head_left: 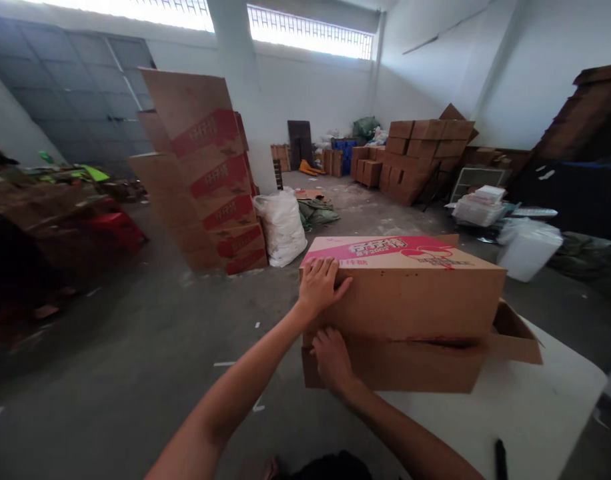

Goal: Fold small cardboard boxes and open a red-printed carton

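Note:
A brown cardboard box (415, 303) with a pink printed top stands on a white table (525, 413) in front of me. One flap (515, 330) hangs open at its right end. My left hand (319, 285) lies flat on the box's upper left corner, fingers stretched over the top edge. Lower down, my right hand (331, 359) presses against the near left side of the box, fingers curled at the seam between the flaps. Neither hand lifts the box off the table.
A leaning stack of flattened red-printed cartons (205, 180) and a white sack (281, 227) stand on the concrete floor to the left. Stacked brown boxes (420, 157) line the back wall. White plastic bags (528, 247) lie at the right. A black pen (500, 459) rests on the table.

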`<action>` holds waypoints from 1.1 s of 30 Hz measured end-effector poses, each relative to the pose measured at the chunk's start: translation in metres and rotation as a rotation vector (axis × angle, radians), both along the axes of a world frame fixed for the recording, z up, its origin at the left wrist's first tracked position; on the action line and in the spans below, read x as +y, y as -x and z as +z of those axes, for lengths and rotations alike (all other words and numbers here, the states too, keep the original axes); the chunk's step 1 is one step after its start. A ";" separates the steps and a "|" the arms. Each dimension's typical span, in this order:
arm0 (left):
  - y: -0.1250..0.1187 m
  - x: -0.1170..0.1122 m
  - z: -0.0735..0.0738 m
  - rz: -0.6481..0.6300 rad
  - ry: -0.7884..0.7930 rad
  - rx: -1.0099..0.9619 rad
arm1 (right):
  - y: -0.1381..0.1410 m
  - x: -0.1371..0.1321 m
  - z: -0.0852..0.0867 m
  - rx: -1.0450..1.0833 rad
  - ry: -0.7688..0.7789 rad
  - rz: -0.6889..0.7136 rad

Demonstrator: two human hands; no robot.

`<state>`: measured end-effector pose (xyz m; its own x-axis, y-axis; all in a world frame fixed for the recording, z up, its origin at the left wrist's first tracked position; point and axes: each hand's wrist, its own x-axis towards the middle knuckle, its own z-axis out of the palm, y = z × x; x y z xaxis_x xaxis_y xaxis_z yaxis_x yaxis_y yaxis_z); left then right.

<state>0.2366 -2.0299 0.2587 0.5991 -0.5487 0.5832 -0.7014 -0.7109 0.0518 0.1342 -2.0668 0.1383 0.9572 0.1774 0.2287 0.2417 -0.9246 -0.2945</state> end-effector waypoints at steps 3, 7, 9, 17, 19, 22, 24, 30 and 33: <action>-0.008 -0.008 -0.004 0.043 -0.032 -0.049 | 0.006 -0.007 0.001 0.056 -0.003 -0.061; -0.027 -0.010 0.003 0.040 -0.041 -0.093 | 0.009 -0.015 0.008 0.043 -0.043 -0.032; -0.039 -0.009 0.008 0.046 -0.041 -0.104 | 0.014 -0.017 0.008 -0.003 -0.085 0.016; -0.083 0.013 0.017 0.142 0.010 -0.003 | 0.042 -0.020 0.010 -0.451 -0.247 0.264; -0.084 0.019 0.013 0.165 -0.002 0.043 | 0.044 -0.017 0.014 -0.484 -0.265 0.331; -0.076 0.024 0.005 0.154 -0.011 0.065 | 0.039 -0.009 0.015 -0.454 -0.249 0.361; -0.068 0.024 0.000 0.155 0.000 0.072 | 0.033 -0.005 0.016 -0.432 -0.233 0.356; -0.063 0.032 -0.004 0.221 0.069 0.100 | 0.022 0.003 0.027 -0.411 -0.166 0.419; -0.065 0.048 0.007 0.249 0.070 0.074 | 0.021 0.017 0.038 -0.448 -0.229 0.435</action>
<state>0.3017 -1.9824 0.2656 0.7529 -0.3395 0.5638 -0.4982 -0.8537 0.1513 0.1136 -2.0500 0.1768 0.6128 0.4256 0.6658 0.7235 -0.6411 -0.2561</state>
